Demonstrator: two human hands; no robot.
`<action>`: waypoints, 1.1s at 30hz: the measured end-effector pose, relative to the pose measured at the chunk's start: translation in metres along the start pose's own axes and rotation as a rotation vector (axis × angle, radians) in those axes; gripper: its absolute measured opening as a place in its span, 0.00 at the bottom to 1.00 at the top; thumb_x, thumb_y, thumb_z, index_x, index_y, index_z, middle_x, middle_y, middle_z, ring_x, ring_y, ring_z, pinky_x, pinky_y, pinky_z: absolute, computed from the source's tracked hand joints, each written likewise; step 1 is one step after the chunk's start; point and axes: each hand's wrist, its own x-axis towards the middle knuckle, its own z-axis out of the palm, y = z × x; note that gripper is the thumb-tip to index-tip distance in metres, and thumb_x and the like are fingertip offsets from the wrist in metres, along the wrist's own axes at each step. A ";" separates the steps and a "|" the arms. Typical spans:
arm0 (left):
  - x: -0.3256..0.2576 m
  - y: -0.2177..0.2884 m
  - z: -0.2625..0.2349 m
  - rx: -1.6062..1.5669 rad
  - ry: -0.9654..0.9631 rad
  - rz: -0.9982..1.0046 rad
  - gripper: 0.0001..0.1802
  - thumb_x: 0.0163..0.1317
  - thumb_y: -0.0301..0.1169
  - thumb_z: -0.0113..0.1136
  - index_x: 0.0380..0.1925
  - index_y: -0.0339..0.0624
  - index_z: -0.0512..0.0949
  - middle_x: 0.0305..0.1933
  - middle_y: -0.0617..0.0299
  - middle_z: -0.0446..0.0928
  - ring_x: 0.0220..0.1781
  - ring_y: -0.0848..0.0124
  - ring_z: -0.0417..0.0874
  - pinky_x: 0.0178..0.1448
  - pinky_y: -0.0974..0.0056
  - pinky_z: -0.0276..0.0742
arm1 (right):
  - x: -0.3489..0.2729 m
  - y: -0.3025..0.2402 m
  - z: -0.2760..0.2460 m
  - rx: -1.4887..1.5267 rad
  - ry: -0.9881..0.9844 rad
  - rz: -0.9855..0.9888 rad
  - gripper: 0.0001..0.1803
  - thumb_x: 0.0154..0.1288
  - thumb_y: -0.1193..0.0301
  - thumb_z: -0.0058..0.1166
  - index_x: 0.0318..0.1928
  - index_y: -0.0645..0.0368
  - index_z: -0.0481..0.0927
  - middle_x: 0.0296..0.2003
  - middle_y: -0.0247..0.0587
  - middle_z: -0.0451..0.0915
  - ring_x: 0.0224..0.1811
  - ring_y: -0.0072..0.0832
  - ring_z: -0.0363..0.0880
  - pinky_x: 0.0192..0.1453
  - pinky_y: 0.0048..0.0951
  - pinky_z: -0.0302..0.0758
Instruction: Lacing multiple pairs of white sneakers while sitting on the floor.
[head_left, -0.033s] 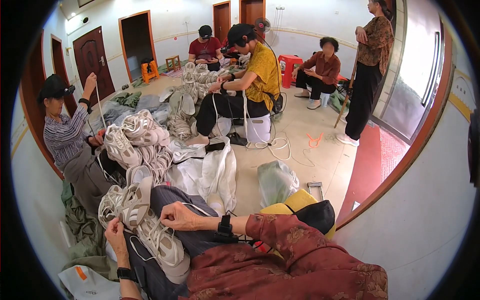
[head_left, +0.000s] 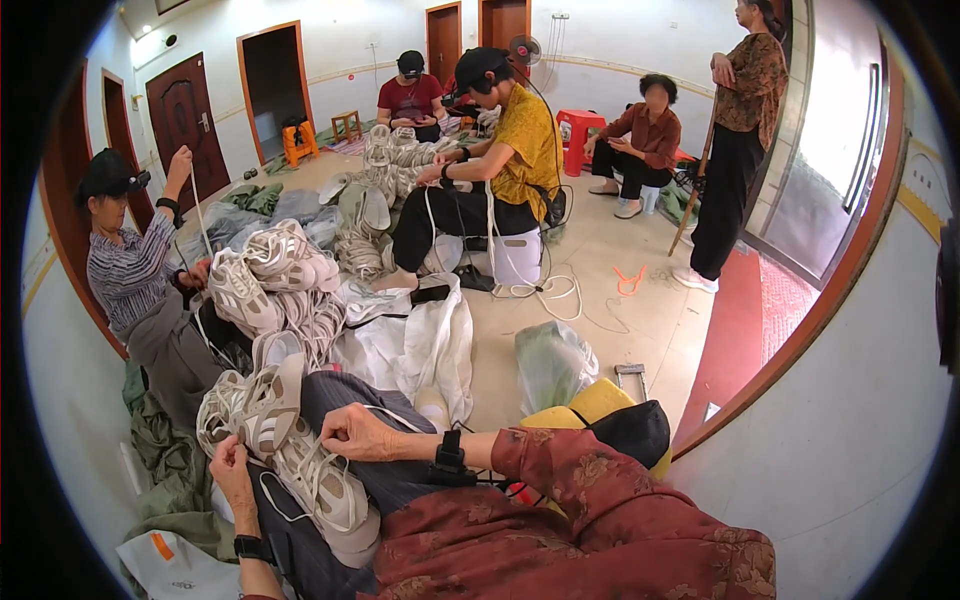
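Observation:
A beige-and-white sneaker [head_left: 330, 492] lies across my lap, its toe toward me and its laces partly threaded. At the ankle end my left hand [head_left: 234, 474] is closed in a pinch, with a thin stretch of white lace by the fingertips. On the other side of the opening my right hand [head_left: 362, 433] pinches too, its lace mostly hidden by the fingers. A white shoelace [head_left: 395, 417] shows behind the right wrist, and a loose loop hangs beside the shoe. More sneakers [head_left: 272, 405] rest against its far end.
A large pile of sneakers [head_left: 285, 262] rises ahead on the left. Beside it a co-worker [head_left: 135, 235] holds up a lace. Another person in yellow [head_left: 510, 140] sits farther off. A white sack [head_left: 410, 335], a clear plastic bag [head_left: 553, 365] and a yellow cushion [head_left: 560, 412] lie nearby.

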 end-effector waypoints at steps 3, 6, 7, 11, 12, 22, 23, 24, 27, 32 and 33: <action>0.000 0.000 -0.001 0.018 0.008 0.002 0.12 0.61 0.26 0.56 0.42 0.30 0.81 0.32 0.67 0.78 0.32 0.79 0.73 0.39 0.72 0.71 | 0.000 0.001 0.000 -0.011 0.007 -0.006 0.05 0.55 0.76 0.58 0.28 0.67 0.80 0.22 0.38 0.76 0.21 0.19 0.69 0.26 0.25 0.66; -0.001 0.003 0.000 0.014 0.027 0.005 0.12 0.61 0.25 0.56 0.41 0.30 0.81 0.30 0.67 0.77 0.31 0.79 0.72 0.37 0.72 0.70 | 0.000 0.001 0.002 -0.002 0.027 0.011 0.07 0.51 0.74 0.56 0.27 0.67 0.80 0.19 0.40 0.76 0.21 0.22 0.71 0.26 0.26 0.68; -0.001 0.005 0.001 -0.010 0.038 0.006 0.11 0.60 0.24 0.56 0.41 0.31 0.81 0.29 0.66 0.76 0.29 0.78 0.71 0.36 0.71 0.70 | -0.001 0.000 0.003 -0.005 0.026 0.008 0.07 0.51 0.74 0.56 0.27 0.67 0.80 0.19 0.40 0.76 0.21 0.22 0.71 0.26 0.26 0.68; -0.003 0.003 0.001 -0.006 0.026 0.006 0.11 0.60 0.25 0.56 0.41 0.30 0.81 0.30 0.67 0.77 0.30 0.79 0.72 0.37 0.72 0.70 | -0.001 0.000 0.002 -0.015 0.043 -0.023 0.07 0.53 0.74 0.57 0.27 0.67 0.80 0.20 0.41 0.76 0.21 0.23 0.71 0.27 0.27 0.68; -0.003 -0.004 0.000 -0.001 0.041 0.007 0.11 0.60 0.24 0.56 0.40 0.30 0.81 0.29 0.67 0.76 0.30 0.79 0.72 0.36 0.72 0.70 | -0.001 -0.003 0.003 -0.020 0.032 -0.016 0.06 0.52 0.75 0.57 0.27 0.67 0.80 0.20 0.40 0.76 0.21 0.23 0.71 0.27 0.27 0.68; -0.003 0.004 0.003 -0.062 0.071 0.028 0.10 0.59 0.24 0.57 0.39 0.30 0.81 0.27 0.64 0.77 0.28 0.78 0.73 0.34 0.70 0.71 | -0.002 -0.010 -0.001 -0.001 0.032 0.035 0.07 0.54 0.74 0.57 0.27 0.68 0.79 0.17 0.39 0.76 0.21 0.19 0.70 0.25 0.26 0.68; -0.005 0.004 0.002 -0.067 0.085 0.041 0.10 0.59 0.24 0.57 0.39 0.30 0.81 0.27 0.64 0.77 0.28 0.78 0.73 0.34 0.70 0.71 | -0.002 -0.008 -0.001 -0.005 0.026 0.031 0.07 0.55 0.74 0.57 0.28 0.67 0.80 0.18 0.39 0.76 0.21 0.19 0.70 0.26 0.26 0.68; -0.004 -0.001 0.002 -0.059 0.083 0.038 0.10 0.59 0.24 0.57 0.39 0.30 0.81 0.26 0.64 0.77 0.28 0.77 0.73 0.34 0.70 0.71 | -0.002 -0.005 0.001 -0.018 0.011 0.010 0.06 0.55 0.74 0.58 0.29 0.67 0.80 0.19 0.37 0.75 0.22 0.18 0.69 0.26 0.25 0.66; -0.003 -0.008 0.006 -0.074 0.046 0.011 0.10 0.57 0.23 0.58 0.38 0.30 0.81 0.27 0.64 0.77 0.28 0.77 0.74 0.34 0.70 0.71 | -0.002 0.001 0.000 -0.028 -0.010 0.001 0.06 0.56 0.75 0.58 0.30 0.66 0.80 0.21 0.35 0.75 0.22 0.17 0.67 0.26 0.25 0.65; 0.003 -0.011 0.006 -0.044 0.079 0.054 0.10 0.57 0.23 0.58 0.37 0.29 0.81 0.26 0.64 0.77 0.27 0.77 0.74 0.33 0.70 0.71 | 0.002 -0.008 -0.005 -0.019 -0.031 0.071 0.06 0.57 0.75 0.58 0.30 0.66 0.81 0.20 0.34 0.75 0.23 0.15 0.67 0.25 0.24 0.64; 0.002 -0.011 0.004 -0.048 0.079 0.055 0.10 0.57 0.23 0.58 0.37 0.29 0.81 0.26 0.64 0.77 0.27 0.77 0.74 0.33 0.70 0.71 | 0.003 -0.015 -0.007 0.013 -0.051 0.135 0.06 0.57 0.75 0.58 0.30 0.66 0.81 0.20 0.34 0.74 0.24 0.15 0.67 0.26 0.24 0.65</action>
